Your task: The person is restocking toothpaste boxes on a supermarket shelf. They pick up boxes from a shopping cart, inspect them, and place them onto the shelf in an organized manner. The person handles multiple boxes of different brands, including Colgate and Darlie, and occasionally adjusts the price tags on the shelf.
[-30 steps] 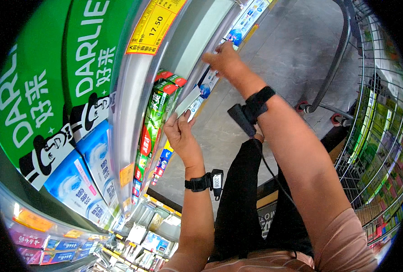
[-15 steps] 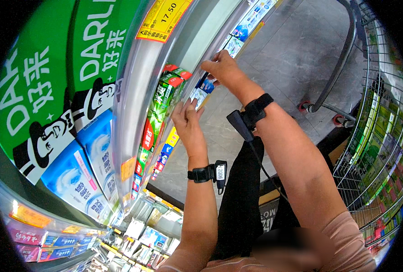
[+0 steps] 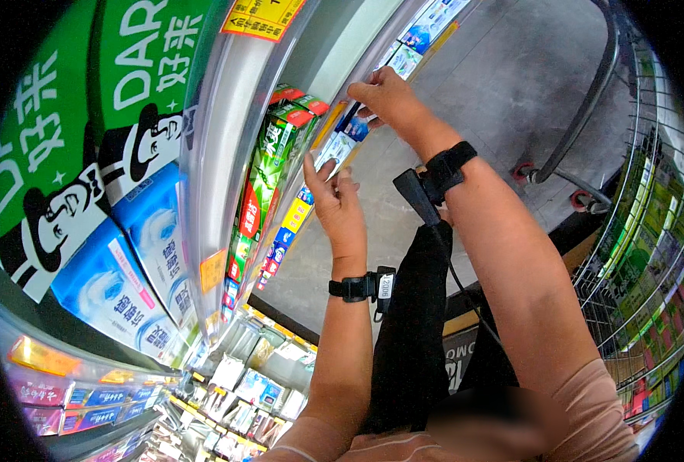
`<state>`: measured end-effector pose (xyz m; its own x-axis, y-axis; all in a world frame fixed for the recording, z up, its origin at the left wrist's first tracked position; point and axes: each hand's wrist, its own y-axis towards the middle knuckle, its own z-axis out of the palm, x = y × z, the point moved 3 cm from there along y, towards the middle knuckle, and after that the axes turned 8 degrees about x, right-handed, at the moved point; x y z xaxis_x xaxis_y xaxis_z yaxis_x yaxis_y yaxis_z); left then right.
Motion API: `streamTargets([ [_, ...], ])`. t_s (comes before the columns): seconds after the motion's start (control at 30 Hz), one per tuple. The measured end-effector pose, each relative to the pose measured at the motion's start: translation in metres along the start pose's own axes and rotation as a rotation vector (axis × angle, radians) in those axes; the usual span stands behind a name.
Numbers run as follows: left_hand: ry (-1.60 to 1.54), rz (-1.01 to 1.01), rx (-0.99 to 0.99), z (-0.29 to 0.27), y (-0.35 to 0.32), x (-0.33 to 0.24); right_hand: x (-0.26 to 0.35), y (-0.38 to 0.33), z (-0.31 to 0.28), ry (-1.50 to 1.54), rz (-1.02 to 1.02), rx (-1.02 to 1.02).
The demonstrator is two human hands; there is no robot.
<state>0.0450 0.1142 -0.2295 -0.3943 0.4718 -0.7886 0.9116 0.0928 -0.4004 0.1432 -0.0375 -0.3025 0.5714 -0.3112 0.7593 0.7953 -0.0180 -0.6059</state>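
Both my hands hang over the front edge of a shelf, beside a row of small toothpaste-like boxes in blue and white. My left hand has its fingers apart and loosely bent, with nothing in it. Farther along the row is my right hand, fingers half bent and spaced, the tips near dark blue boxes; I see nothing held, and whether the tips touch is unclear. Left of my left hand stands a stack of green and red boxes. Each wrist wears a black strap with a small device.
Large green and blue cartons fill the shelf on the left, behind a clear rail with a yellow price tag. A wire shopping cart with goods stands at the right. Grey tiled floor lies between. More shelves show below.
My left hand has shifted slightly right and down, away from the green boxes, its fingers spreading a little. My right hand has moved slightly right. The view has shifted a little.
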Motion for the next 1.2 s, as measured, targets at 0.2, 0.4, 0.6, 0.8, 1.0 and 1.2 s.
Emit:
streamTargets([
  [0.2, 0.212, 0.050, 0.090, 0.006, 0.012, 0.001, 0.005, -0.002, -0.004, -0.097, 0.164, 0.204],
  [0.4, 0.331, 0.075, 0.106, 0.012, 0.017, -0.006, 0.004, -0.003, -0.006, -0.106, 0.170, 0.182],
  [0.6, 0.284, -0.009, 0.138, 0.011, 0.020, -0.002, 0.014, -0.003, -0.005, -0.170, 0.140, 0.190],
  [0.8, 0.145, -0.152, 0.219, 0.015, -0.033, 0.003, 0.002, -0.061, -0.024, 0.002, 0.142, 0.122],
  [1.0, 0.386, -0.024, 0.271, 0.006, -0.088, -0.012, -0.032, -0.139, -0.059, 0.190, 0.264, 0.017],
  [1.2, 0.772, 0.422, -0.039, -0.052, -0.050, -0.080, -0.028, -0.206, -0.065, 0.338, 0.369, -0.057],
])
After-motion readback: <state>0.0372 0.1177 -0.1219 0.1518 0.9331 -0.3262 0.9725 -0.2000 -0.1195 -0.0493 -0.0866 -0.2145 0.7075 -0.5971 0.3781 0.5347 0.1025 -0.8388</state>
